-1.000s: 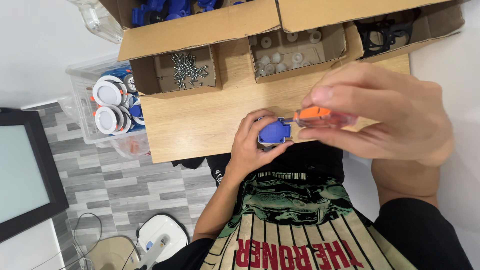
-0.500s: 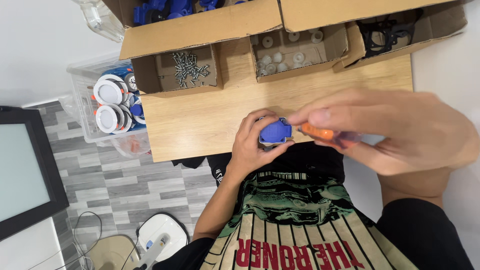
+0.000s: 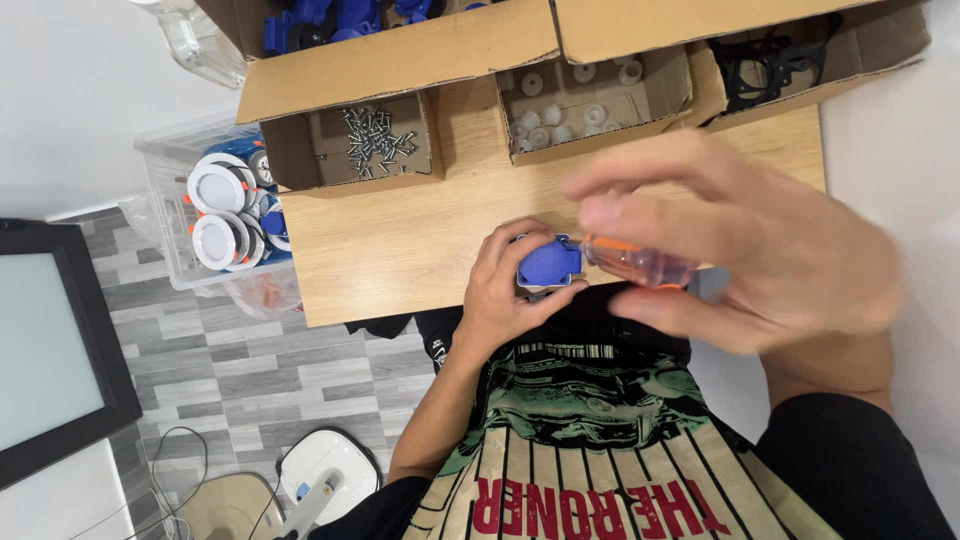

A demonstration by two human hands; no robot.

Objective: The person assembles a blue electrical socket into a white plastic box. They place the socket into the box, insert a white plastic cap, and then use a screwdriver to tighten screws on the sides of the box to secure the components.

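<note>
Since the earlier frames, the right hand [image 3: 760,245] has swung closer to the camera and blurred. Its fingers pinch the clear orange-capped handle of a screwdriver [image 3: 640,263], whose tip meets the blue plastic part [image 3: 549,263]. That part sits between the left hand's [image 3: 510,290] curled fingers and thumb, clamped at its edges. It looks light, rigid and smooth, likely slippery; gripping its side walls seems safest, above the wooden table [image 3: 400,250].
</note>
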